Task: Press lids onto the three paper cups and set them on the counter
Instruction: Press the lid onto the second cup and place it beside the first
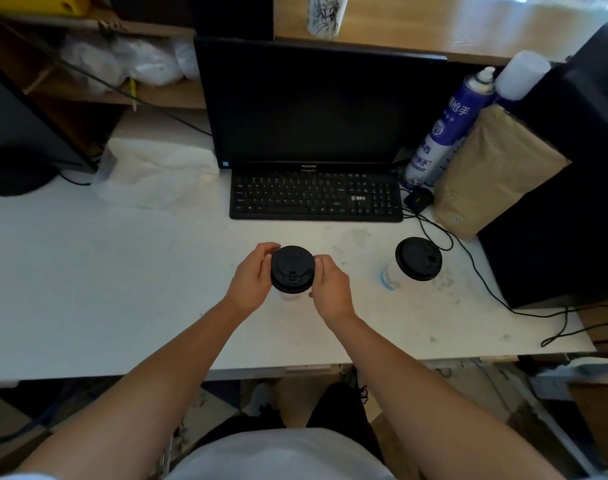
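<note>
Between both hands (292, 277), black lid (291, 268), on white cup (290, 295)

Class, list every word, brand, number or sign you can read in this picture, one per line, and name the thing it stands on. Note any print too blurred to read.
"PHILIPS": on the lower bezel of the monitor.
"枪手": large white characters on the blue spray can; its smaller print is too blurred to read.
Keyboard: a small logo and key legends, too small to read.
Paper cup: blue print on its side, blurred.
Brown paper bag: faint marks, unreadable.
</note>
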